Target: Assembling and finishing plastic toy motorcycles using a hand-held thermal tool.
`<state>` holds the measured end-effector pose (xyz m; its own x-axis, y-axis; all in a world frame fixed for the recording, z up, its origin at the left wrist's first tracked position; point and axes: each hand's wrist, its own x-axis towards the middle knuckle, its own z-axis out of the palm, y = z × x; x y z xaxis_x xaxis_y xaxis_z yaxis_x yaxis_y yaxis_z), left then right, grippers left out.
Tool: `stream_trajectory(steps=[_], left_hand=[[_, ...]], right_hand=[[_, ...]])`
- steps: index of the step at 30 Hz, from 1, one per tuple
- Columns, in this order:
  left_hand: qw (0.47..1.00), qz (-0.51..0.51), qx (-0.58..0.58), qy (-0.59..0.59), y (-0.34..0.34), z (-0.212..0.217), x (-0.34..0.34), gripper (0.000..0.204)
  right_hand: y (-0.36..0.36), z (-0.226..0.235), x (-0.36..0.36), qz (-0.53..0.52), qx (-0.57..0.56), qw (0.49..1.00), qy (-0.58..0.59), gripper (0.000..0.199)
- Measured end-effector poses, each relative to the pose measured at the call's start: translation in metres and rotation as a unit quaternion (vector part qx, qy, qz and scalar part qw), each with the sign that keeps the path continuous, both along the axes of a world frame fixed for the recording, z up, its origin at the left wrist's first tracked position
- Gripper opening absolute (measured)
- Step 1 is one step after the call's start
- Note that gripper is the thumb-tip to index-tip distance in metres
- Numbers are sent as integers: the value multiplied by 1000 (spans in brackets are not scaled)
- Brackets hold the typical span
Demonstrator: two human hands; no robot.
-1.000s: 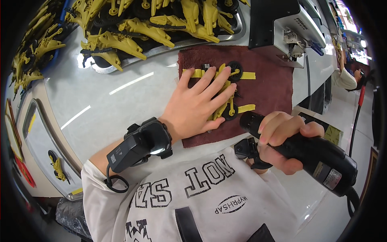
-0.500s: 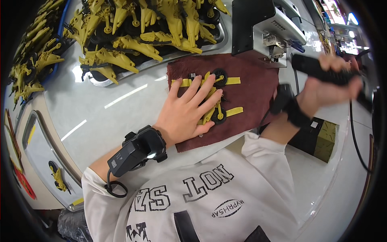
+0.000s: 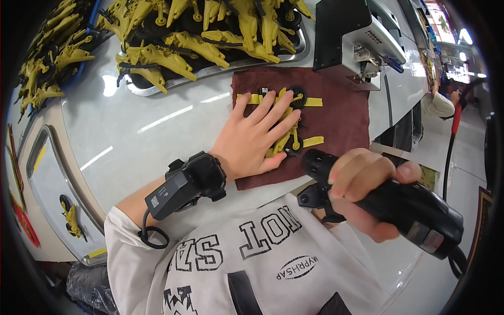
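My left hand (image 3: pixel 257 131) lies flat with spread fingers over a yellow toy motorcycle (image 3: pixel 287 140) with black wheels, pressing it against a dark red leather mat (image 3: pixel 341 113). The palm hides much of the toy. My right hand (image 3: pixel 367 184) is wrapped round a black electric screwdriver (image 3: pixel 404 210), which points left and away from me. Its bit end is close to the toy's nearer wheel (image 3: pixel 295 145); whether it touches I cannot tell. Yellow strips (image 3: pixel 314 140) stick out from beneath the toy.
A metal tray (image 3: pixel 184 80) heaped with yellow toy motorcycles stands at the back, with more heaped at far left. Beyond the mat is a black and silver machine (image 3: pixel 357 47). A tray (image 3: pixel 44 189) on the left holds one toy. A person's sleeve (image 3: pixel 440 105) shows at far right.
My right hand has brought the electric screwdriver down and to the left, from the far right to beside the toy. My left hand still lies on the toy.
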<state>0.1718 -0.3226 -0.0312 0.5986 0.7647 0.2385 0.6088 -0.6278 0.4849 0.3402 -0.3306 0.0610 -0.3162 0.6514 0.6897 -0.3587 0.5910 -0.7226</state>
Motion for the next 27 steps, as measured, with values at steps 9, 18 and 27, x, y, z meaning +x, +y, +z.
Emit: stream_trajectory(steps=[9, 18, 27], left_hand=[[1000, 8, 2, 1, -1, -1, 1, 74], [999, 3, -9, -33, -2, -3, 1, 77], [999, 24, 26, -28, 2, -3, 1, 72]], right_hand=[[3, -19, -10, -31, -24, 999, -13, 66], [15, -16, 1, 126, -63, 988, -56, 68], [16, 15, 23, -135, -99, 974, 152, 63]])
